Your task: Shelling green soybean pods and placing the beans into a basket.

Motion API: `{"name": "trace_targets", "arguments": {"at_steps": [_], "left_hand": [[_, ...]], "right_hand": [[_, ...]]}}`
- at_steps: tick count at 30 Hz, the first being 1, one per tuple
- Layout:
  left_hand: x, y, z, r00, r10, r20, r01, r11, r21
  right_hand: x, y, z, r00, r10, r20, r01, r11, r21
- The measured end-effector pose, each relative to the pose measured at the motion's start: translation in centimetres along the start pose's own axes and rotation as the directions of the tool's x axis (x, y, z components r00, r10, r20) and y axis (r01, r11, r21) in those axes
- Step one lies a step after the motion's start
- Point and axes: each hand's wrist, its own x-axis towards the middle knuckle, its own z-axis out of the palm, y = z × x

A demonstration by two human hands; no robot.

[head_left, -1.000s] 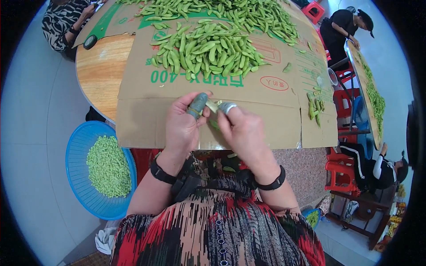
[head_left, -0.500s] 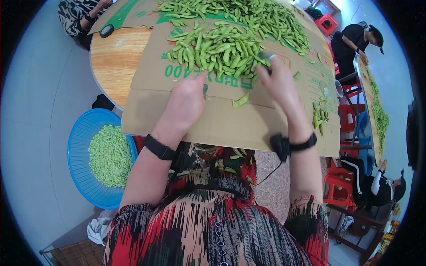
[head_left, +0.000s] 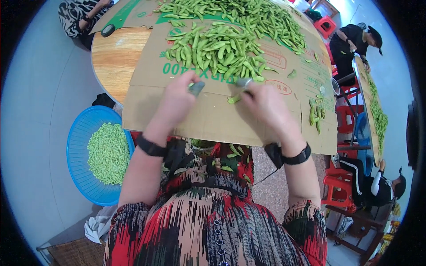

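Observation:
Green bean pods [head_left: 217,46] lie heaped on a flattened cardboard sheet [head_left: 213,114], just beyond my hands. My left hand [head_left: 176,98] is closed over the sheet at the heap's near left side. On its thumb is a grey-green cover [head_left: 196,88], with a sliver of green beside it; what the fingers pinch is not clear. My right hand [head_left: 266,104] is at the heap's near right edge, fingers bent and smeared by motion. A grey cover [head_left: 243,82] shows at its fingertips. A single pod [head_left: 233,99] lies on the cardboard close to these fingertips.
A blue basket [head_left: 76,155] of shelled beans [head_left: 108,153] stands at the left. More pods [head_left: 266,20] are spread behind the heap. A few discoloured pods [head_left: 316,114] lie at the right. Other people work at the far left and at a second table [head_left: 366,95].
My right hand has drawn back from the heap, nearer me and leftward. My left hand has shifted slightly left. Some pods at the heap's right edge have moved nearer me.

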Motion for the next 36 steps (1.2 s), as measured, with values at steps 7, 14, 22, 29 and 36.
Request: {"name": "trace_targets", "arguments": {"at_steps": [7,14,22,29,36], "left_hand": [[-7.0,-1.9,-10.2,0.938,-0.347,0.007,0.236,0.624,-0.745],[-21.0,-15.9,-18.4,0.668,-0.606,-0.433,0.717,0.680,0.154],[-16.1,-8.2,-15.7,0.743,-0.103,-0.661,0.619,0.481,0.620],[-5.4,3.7,-3.0,0.860,0.502,0.096,-0.501,0.790,0.353],[-1.6,6.4,2.6,0.821,0.560,0.110,-0.570,0.812,0.124]], "right_hand": [[-4.1,-1.5,1.3,0.914,-0.403,0.055,0.322,0.799,0.507],[1.0,4.5,0.4,0.964,0.117,-0.239,-0.144,0.984,-0.101],[0.0,1.9,0.6,0.987,0.056,-0.149,-0.074,0.991,-0.115],[-0.4,-0.1,2.7,0.969,0.179,0.171,-0.241,0.515,0.823],[-2.9,1.0,2.4,0.919,0.002,0.394,-0.384,-0.218,0.897]]}}
